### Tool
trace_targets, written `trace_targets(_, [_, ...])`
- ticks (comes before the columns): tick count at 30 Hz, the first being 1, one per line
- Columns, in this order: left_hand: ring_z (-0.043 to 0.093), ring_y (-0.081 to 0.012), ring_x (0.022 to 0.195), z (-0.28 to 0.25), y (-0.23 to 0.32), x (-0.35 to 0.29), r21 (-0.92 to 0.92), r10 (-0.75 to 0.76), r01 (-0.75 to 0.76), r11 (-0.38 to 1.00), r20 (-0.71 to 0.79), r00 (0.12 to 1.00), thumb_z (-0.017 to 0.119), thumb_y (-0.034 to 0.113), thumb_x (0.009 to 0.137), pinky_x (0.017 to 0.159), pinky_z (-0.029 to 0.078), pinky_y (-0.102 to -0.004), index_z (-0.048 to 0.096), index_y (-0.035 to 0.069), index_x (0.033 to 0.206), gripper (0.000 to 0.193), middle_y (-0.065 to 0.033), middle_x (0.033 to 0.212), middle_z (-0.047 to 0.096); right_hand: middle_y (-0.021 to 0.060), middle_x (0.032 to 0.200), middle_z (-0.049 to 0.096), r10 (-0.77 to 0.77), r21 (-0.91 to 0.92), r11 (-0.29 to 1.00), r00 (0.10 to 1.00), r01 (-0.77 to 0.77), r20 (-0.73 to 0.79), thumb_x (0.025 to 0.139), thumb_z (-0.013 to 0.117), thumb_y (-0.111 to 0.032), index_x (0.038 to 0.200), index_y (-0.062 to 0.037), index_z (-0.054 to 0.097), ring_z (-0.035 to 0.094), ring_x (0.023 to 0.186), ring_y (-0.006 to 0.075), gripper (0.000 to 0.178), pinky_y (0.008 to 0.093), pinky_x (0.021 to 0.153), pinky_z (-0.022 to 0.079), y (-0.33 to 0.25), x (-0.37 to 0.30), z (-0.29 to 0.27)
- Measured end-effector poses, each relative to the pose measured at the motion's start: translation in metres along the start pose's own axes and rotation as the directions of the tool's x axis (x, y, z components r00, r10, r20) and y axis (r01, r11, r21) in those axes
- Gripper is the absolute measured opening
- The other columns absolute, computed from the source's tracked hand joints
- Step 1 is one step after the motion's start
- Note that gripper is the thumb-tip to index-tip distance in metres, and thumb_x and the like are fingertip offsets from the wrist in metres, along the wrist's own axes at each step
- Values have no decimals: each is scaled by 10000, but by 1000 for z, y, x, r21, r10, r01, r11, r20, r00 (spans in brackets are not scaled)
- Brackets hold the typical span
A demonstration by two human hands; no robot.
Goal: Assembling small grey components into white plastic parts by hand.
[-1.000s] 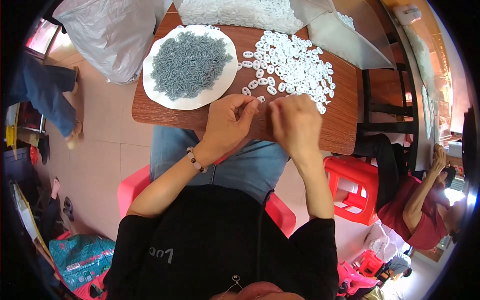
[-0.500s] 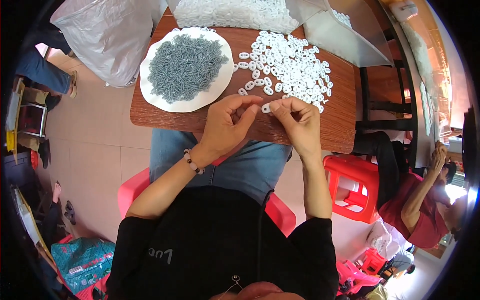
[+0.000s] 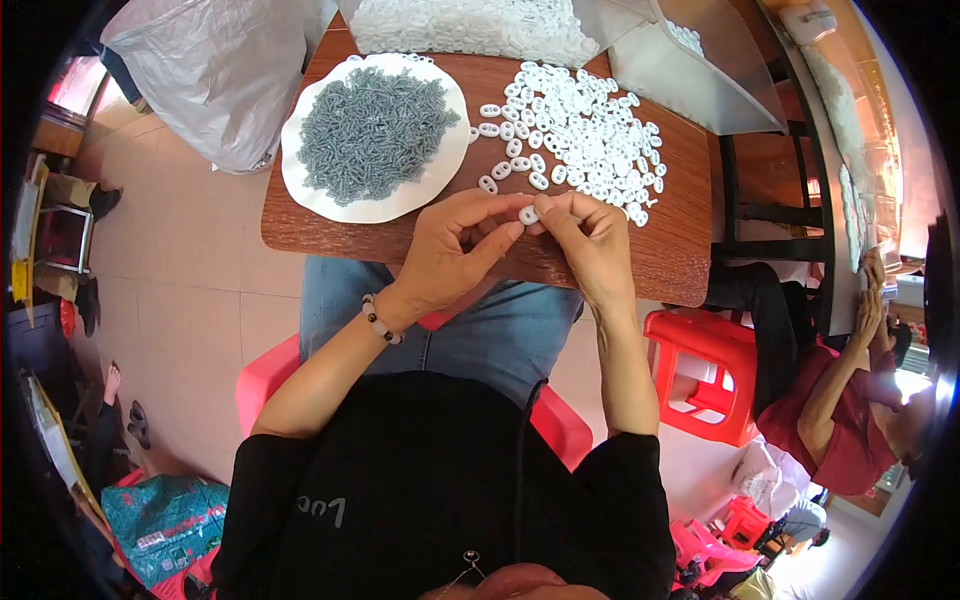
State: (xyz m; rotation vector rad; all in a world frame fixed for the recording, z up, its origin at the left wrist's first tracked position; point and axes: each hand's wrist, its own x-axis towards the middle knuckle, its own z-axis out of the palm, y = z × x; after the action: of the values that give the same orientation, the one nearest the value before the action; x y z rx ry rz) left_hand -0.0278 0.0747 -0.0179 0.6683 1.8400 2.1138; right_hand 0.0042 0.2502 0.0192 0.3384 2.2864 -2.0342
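My right hand [image 3: 598, 240] pinches a small white oval plastic piece with two holes [image 3: 528, 215] between thumb and forefinger, over the table's near edge. My left hand [image 3: 450, 245] comes up to the same piece from the left, thumb and forefinger bent together at its side. Whatever lies between the left fingertips is too small to make out. Beyond my left hand, a white scalloped plate [image 3: 305, 190] bears a heap of small grey ribbed plastic parts [image 3: 375, 135]. Many matching white oval pieces [image 3: 590, 130] lie loosely spread beyond my right hand.
The brown wooden table [image 3: 670, 240] has a clear-walled bin [image 3: 470, 30] of white pieces at its far edge. A large white sack [image 3: 210, 80] stands to the left. On the right are a red plastic stool [image 3: 700, 375] and a seated person in dark red [image 3: 850, 430].
My right hand has shifted slightly left with the white oval piece, which now meets my left fingertips. The person at the right has moved their hands.
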Motion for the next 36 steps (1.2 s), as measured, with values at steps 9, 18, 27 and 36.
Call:
trace_targets(9, [558,-45,651,3,1,1,-196,-119,99,976,-96,988,668,132,894,533,419,-177,680,10,998,160,-7,828,631,14,721,662,54,-65,997,997,-50,60,954,585,-214,824,-11,695,512,635,23,265,183,585,389,-1,-2,6])
trace_targets(18, [568,-52,677,0,3,1,-238,-187,161,958,-87,979,654,106,900,604,455,-183,654,-13,1003,157,-32,814,667,-2,764,659,-47,-126,991,998,53,51,962,569,-182,883,-3,686,533,692,22,228,183,627,417,-2,-8,8])
trace_targets(27, [567,-57,672,11,-3,1,95,-19,31,995,-123,992,630,98,915,576,448,-195,637,-14,979,129,-14,795,629,9,858,656,-172,-100,981,984,166,-53,896,646,-77,955,-3,695,537,755,41,106,203,702,430,-13,-15,4])
trace_targets(36, [564,-73,642,15,-12,3,224,102,-75,972,-114,988,632,60,898,572,461,-216,647,-22,1002,134,-34,775,626,54,795,651,-302,-498,821,953,280,37,800,719,-50,963,-39,715,526,696,114,163,238,660,436,-10,-13,-4])
